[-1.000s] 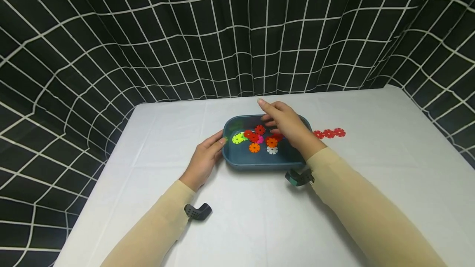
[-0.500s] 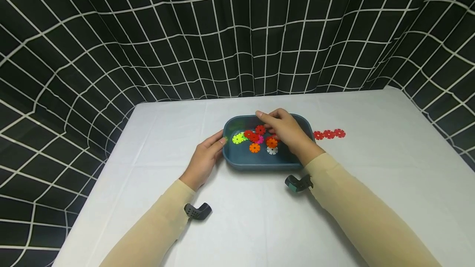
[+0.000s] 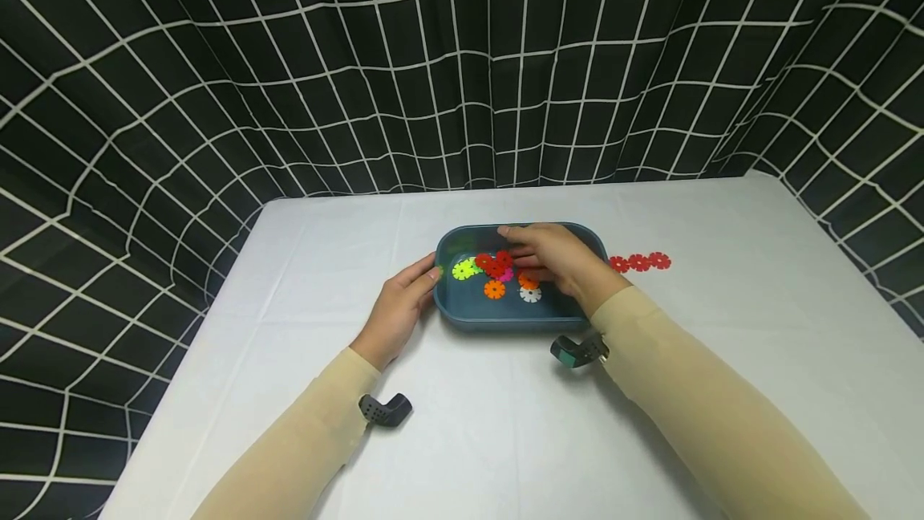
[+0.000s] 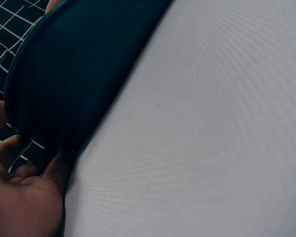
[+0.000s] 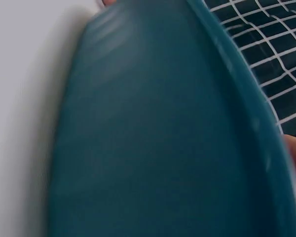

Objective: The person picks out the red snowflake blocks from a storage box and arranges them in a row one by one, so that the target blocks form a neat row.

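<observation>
A blue-green plastic tray (image 3: 512,325) stands on the white table, holding several loose notched snowflake discs. My left hand (image 3: 393,307) grips its left end, thumb at the rim and fingers along the outer wall; the left wrist view also shows this hand (image 4: 32,197) against the wall. Over the tray's right half, my right hand (image 3: 559,255) reaches down with loosely extended fingers among the discs. Near its fingertips lie red discs (image 3: 495,267) and a partly covered orange disc (image 3: 528,280). In the right wrist view the tray wall (image 5: 153,128) hides most of that hand.
Right of the tray, a row of three red discs (image 3: 639,262) lies on the table (image 3: 462,424). Inside the tray are also a yellow-green disc (image 3: 463,270), another orange disc (image 3: 494,290) and a white disc (image 3: 530,294). A black gridded curtain (image 3: 404,71) surrounds the table.
My right hand has lowered from above the tray's back edge into the tray, and a red disc by its fingertips has shifted slightly toward me. The left hand keeps its place.
</observation>
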Demonstrator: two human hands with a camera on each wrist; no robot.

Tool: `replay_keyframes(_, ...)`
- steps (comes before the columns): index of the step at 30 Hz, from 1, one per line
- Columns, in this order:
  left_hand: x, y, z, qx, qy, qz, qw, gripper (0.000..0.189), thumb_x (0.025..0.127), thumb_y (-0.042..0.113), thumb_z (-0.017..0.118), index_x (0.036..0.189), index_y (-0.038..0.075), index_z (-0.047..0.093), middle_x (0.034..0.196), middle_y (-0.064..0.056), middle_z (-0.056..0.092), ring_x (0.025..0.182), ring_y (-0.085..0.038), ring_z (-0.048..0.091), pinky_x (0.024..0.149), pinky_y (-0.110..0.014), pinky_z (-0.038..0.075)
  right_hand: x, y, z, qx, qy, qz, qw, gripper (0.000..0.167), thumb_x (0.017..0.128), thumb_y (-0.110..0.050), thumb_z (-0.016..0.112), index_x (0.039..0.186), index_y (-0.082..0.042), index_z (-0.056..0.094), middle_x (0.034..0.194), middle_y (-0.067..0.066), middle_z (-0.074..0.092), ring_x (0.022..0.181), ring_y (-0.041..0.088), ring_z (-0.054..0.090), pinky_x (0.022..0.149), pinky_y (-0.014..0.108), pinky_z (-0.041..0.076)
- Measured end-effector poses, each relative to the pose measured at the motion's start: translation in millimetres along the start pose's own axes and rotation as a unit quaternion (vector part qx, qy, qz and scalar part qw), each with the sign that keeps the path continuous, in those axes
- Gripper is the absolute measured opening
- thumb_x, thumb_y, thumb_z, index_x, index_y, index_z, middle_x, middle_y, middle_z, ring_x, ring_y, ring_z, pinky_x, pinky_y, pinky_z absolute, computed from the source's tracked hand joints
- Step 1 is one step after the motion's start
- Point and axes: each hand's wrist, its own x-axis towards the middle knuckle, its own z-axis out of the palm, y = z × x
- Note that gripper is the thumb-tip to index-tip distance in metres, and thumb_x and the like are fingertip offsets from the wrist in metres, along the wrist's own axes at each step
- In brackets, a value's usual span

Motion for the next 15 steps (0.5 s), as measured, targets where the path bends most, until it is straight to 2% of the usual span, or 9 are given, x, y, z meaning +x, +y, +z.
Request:
replay_keyframes(3,0.2,-0.9,-0.5,0.0,0.0,-0.001,1.0,0.052,0.116,0.03,0.059,0.161,0.005,0.052,0.163,-0.005,0.051,0.149,-0.017,0.048,0.116,-0.028,0.046,1.9,-1.5,4.0,-0.014,-0.003,0.009,0.9999,0.079,0.106,-0.037,0.073,0.163,0.006,0.038,0.155,0.026,0.052,0.14,0.039,0.054,0.117,0.047,0.049)
replay_keyframes(7,0.2,-1.3,-0.8,0.003,0.003,-0.004,1.0,0.052,0.115,0.03,0.06,0.161,0.006,0.053,0.163,-0.004,0.051,0.149,-0.017,0.048,0.116,-0.028,0.047,5.0,-0.7,13.3,-0.091,0.01,-0.01,0.9958,0.059,0.105,-0.028,0.076,0.149,0.004,0.055,0.147,0.021,0.057,0.132,0.038,0.056,0.112,0.046,0.052)
replay_keyframes(10,0.4,-1.3,-0.8,0.003,0.004,-0.004,1.0,0.051,0.116,0.029,0.059,0.161,0.006,0.053,0.163,-0.004,0.051,0.148,-0.016,0.049,0.115,-0.028,0.047,9.2,3.6,21.9,-0.154,0.03,-0.038,0.9869,0.046,0.102,-0.015,0.078,0.142,0.002,0.062,0.137,0.02,0.06,0.121,0.036,0.057,0.106,0.045,0.053)
replay_keyframes(15,0.6,0.5,0.0,-0.003,0.004,-0.005,1.0,0.05,0.116,0.028,0.059,0.161,0.006,0.053,0.162,-0.004,0.052,0.147,-0.016,0.05,0.114,-0.027,0.048,14.6,10.4,31.3,-0.223,0.056,-0.088,0.9692,0.046,0.093,0.004,0.084,0.135,0.002,0.068,0.119,0.019,0.064,0.106,0.033,0.06,0.091,0.039,0.054)
